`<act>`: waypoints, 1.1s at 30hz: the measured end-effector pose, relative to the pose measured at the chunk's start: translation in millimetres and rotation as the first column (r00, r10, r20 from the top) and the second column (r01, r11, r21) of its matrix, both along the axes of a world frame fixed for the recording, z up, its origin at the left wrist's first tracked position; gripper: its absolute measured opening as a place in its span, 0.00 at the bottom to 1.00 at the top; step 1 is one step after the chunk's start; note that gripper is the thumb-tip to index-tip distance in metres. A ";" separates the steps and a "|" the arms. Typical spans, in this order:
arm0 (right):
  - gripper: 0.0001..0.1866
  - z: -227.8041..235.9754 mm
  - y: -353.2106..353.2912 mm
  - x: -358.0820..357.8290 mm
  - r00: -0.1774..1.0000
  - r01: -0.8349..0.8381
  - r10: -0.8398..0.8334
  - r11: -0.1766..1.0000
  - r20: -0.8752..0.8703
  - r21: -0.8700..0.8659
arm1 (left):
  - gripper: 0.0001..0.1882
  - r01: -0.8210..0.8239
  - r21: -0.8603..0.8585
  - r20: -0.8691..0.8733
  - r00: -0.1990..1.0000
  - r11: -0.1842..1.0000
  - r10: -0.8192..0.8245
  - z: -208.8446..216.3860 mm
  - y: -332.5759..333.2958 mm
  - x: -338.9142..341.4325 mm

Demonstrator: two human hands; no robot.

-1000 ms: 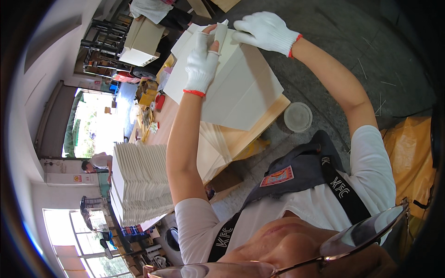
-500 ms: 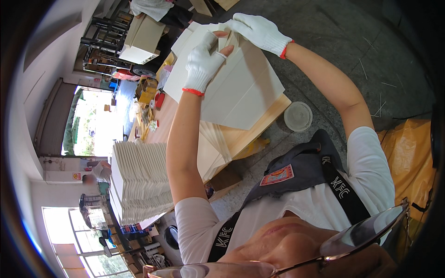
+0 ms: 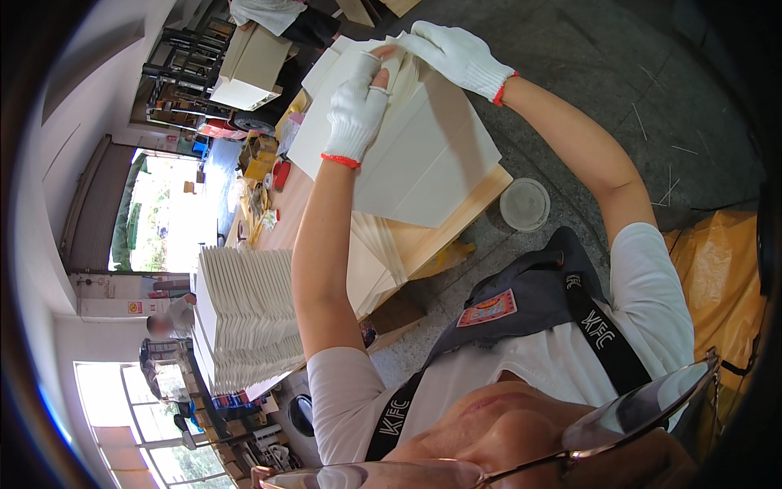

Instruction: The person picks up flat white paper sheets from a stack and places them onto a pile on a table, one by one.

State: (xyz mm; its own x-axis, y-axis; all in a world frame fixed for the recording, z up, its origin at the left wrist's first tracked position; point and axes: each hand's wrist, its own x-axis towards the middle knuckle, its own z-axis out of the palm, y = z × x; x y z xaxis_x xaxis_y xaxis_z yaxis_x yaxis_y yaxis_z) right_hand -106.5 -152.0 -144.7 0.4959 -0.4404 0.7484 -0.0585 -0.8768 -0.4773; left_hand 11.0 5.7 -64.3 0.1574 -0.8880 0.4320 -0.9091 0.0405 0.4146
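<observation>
A pale folded cardboard piece (image 3: 436,159) lies on a wooden table (image 3: 456,220), its creased panels raised at the far end. My left hand (image 3: 357,107), in a white knit glove with bare thumb and finger tips, closes on a raised cardboard fold. My right hand (image 3: 460,59), gloved in white with a red cuff, grips the far edge of the same piece. Some of its fingertips are hidden behind the cardboard. Beneath it, several thin pale sheets (image 3: 379,248) lie fanned out on the table.
A tall stack of folded pale cardboard (image 3: 248,318) stands left of my left arm. A round tub (image 3: 524,204) sits right of the table. Tape rolls and a yellow carton (image 3: 258,159) lie farther off. Co-workers are at the far end and at left; orange sheeting (image 3: 725,285) hangs at right.
My left thumb and finger have drawn closer together at the fold, and the raised panels have shifted slightly. My right hand stays almost in place. The person at left has moved.
</observation>
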 end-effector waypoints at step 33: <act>0.20 6.6 -0.1 -12.1 0.997 -0.052 0.062 0.980 -0.043 0.192 | 0.22 -0.060 0.058 0.218 0.975 0.997 0.046 -3.0 3.2 -11.2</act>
